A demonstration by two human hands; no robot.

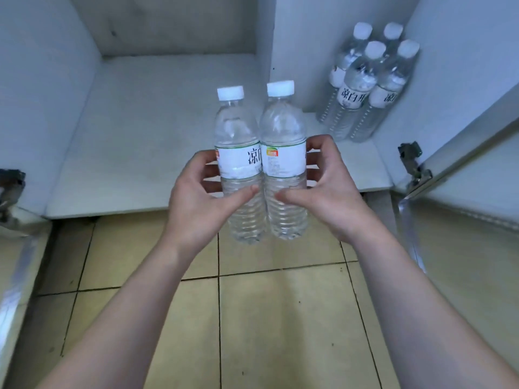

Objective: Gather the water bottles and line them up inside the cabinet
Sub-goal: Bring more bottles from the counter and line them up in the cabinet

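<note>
The left hand (196,203) curls its fingers (209,160) round a clear ribbed plastic water bottle with a white cap and white label (238,164), thumb laid across its front. Touching it on the right stands a second clear white-capped water bottle (283,161), which the right hand (323,197) holds the same way, fingers wrapped behind and thumb across the front. Both bottles are upright, side by side, in the air in front of the front edge of the white cabinet shelf (157,141), above the floor.

To place them well, I judge it best to keep the pair pressed together and level, carry them over the front edge and set them down just beside the group of four clear white-capped bottles (365,88) standing in the back right corner of the shelf, so the row continues from there; letting go only once both bases sit flat should keep them from toppling.

The shelf is white and matt, walled by pale cabinet panels. A metal hinge (412,161) holds the open door on the right. The floor is of tan square tiles (280,318) with dark grout
</note>
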